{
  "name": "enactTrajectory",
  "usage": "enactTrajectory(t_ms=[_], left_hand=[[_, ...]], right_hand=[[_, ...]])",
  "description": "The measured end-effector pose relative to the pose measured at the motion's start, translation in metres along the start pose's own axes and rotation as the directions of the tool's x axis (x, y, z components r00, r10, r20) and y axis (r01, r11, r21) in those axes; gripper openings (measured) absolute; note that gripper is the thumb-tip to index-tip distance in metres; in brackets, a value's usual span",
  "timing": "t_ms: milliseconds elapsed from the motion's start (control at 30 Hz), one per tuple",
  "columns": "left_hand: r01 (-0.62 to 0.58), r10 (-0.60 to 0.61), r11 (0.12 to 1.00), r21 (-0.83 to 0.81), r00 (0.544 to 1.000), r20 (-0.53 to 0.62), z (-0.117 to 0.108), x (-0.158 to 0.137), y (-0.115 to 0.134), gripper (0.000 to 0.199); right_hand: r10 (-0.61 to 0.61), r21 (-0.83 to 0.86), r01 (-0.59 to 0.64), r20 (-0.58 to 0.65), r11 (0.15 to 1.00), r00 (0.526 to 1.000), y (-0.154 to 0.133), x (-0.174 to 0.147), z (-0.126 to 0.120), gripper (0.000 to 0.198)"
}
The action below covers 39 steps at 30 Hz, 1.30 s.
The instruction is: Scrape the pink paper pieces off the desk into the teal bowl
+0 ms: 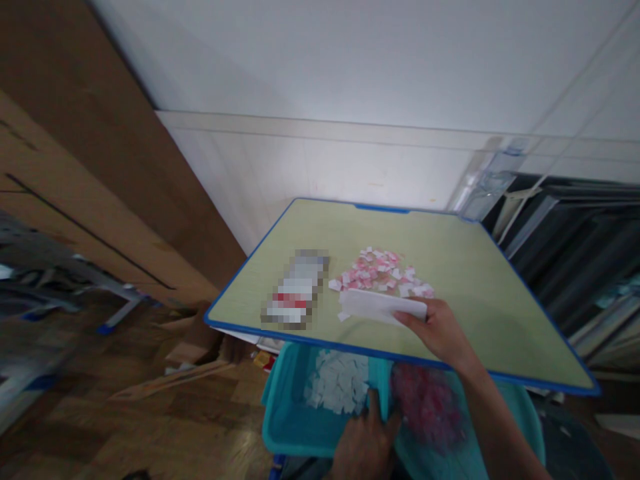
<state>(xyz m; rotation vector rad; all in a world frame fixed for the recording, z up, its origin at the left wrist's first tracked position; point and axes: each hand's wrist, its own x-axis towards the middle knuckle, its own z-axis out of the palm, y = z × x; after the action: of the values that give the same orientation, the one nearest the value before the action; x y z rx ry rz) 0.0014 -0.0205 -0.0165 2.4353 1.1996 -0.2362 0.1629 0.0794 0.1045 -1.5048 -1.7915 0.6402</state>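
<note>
My right hand [440, 328] is closed on the right end of a long white strip of paper or card [383, 307], thumb on the near side. The strip is held over the front of a small pale-green table, at the near edge of a heap of pink and white paper pieces [373, 270]. Below the table edge, my left hand [366, 440] is at the wall between two teal bins. Its index finger is stretched out, thumb apart, close to many small white pieces [340, 383] in the left bin [295, 430]. I see nothing held in it.
A blurred-out phone-like object [295, 290] lies on the left of the table [475, 287]. Pink items in clear plastic [430, 403] fill part of the right bin. A clear bottle [493, 177] and dark stacked panels [580, 247] stand right; cardboard [197, 343] lies on the floor left.
</note>
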Motion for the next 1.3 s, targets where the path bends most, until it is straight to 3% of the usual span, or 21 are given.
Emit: enactTrajectory(t_ms=[200,567,833,1300], left_hand=[[0.011,-0.011,1.0,-0.006,1.0,0.009,0.002,-0.001,0.0,0.049],[-0.009,0.009,1.0,0.012,1.0,0.026,-0.008,-0.002,0.001,0.049],[-0.006,0.006,1.0,0.017,1.0,0.008,-0.001,-0.002,0.002,0.048],[-0.01,0.01,1.0,-0.008,1.0,-0.007,0.0,-0.004,0.002,0.043]], right_hand=[[-0.02,0.01,0.02,0.029,1.0,0.999,-0.006,0.001,0.001,0.023],[0.085,0.03,-0.082,-0.145,0.996,0.986,0.003,-0.011,-0.005,0.024],[0.086,0.076,-0.088,0.034,0.993,0.996,-0.009,-0.015,0.004,0.023],[0.132,0.105,-0.139,0.076,0.985,0.988,-0.009,-0.02,0.003,0.023]])
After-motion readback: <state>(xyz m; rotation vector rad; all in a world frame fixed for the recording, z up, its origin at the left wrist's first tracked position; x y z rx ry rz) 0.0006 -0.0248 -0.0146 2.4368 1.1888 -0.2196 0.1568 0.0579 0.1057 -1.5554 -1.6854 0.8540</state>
